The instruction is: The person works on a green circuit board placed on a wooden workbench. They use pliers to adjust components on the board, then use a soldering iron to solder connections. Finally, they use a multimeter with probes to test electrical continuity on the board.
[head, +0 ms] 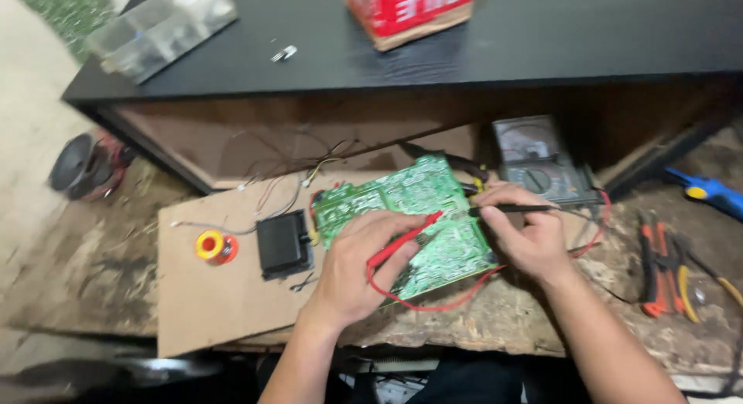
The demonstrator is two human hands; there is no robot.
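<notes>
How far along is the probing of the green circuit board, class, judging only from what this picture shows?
Done: the green circuit board lies solder side up on the cardboard sheet, with the multimeter behind it. In hand: the left hand holds the red probe and the right hand the black probe, tips at the board. Left: the picture cannot show how many points remain.

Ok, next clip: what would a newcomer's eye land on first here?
The bright green circuit board at the centre, lying on a cardboard sheet. The left hand holds a red probe to it, and the right hand holds a black probe. Behind the right hand sits a grey multimeter, with orange-handled pliers at far right.
</notes>
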